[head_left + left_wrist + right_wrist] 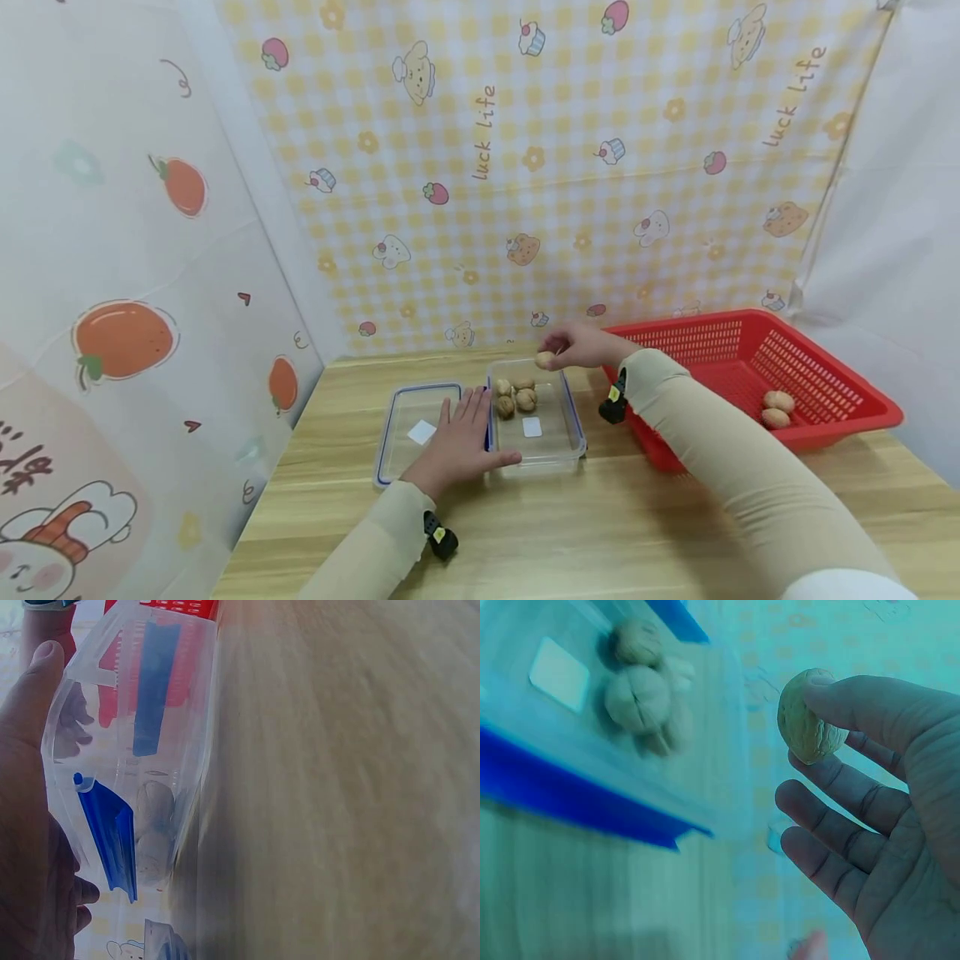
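Observation:
My right hand (pixel 581 345) pinches a tan walnut (pixel 808 716) between thumb and forefinger, its other fingers half bent. In the head view it hovers over the back right corner of a clear plastic container (pixel 555 446) with blue clips. Several walnuts (pixel 527 400) sit together in the left back part of that container, beside a white label (pixel 532 427). Spread straight, the fingers of my left hand (pixel 461 442) lie along the container's left side, thumb over its front left part. In the left wrist view, the thumb is right at the rim.
A clear lid (pixel 384 454) with a blue seal lies left of the container, partly under my left hand. To the right stands a red plastic basket (pixel 847 392) holding two walnuts (pixel 777 408). A checkered cloth (pixel 570 208) hangs behind the wooden table (pixel 570 533).

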A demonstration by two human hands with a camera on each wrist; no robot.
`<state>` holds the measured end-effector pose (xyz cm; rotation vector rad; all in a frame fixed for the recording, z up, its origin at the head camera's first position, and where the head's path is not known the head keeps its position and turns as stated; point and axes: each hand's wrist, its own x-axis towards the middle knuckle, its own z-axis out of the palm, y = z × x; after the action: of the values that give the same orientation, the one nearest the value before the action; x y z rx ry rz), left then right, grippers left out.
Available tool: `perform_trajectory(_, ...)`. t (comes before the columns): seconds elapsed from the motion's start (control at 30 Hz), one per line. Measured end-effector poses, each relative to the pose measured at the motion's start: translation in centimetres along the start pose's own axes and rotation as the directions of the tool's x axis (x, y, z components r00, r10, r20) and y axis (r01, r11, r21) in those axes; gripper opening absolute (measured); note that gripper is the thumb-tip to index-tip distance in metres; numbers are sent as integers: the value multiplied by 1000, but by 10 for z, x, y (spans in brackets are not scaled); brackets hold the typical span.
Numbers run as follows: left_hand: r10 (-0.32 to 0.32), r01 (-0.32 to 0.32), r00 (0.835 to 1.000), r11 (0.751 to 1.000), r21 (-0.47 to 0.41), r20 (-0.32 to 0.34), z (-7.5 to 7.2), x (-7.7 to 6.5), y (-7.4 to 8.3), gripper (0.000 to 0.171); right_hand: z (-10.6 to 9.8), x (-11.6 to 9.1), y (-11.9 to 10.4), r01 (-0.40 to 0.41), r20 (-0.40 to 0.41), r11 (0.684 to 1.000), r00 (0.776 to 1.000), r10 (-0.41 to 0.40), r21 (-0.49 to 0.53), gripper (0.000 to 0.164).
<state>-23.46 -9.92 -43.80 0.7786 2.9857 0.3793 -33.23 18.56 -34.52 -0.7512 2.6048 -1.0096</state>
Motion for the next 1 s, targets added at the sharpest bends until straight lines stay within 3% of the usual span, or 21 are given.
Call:
perform_trajectory(0.3,6,-6,1000,1000,14,-7,2,4,-2,121,36,12,-12,-26,58,1000,998,25,11,37)
perform_trajectory(0.53,9,-9,1000,1000,4,-9,-1,3,1,119,59,17,-14,-13,60,993,998,21,-120,21)
perform_trajectory(0.7,12,-12,1000,1000,-11,-8,1,3,0,117,73,20,-12,-1,65,973,998,16,-232,19)
perform_trajectory(1.0,4,-5,1000,999,-35,-16,2,1,-2,115,88,22,-8,-4,101,988,995,20,-153,16)
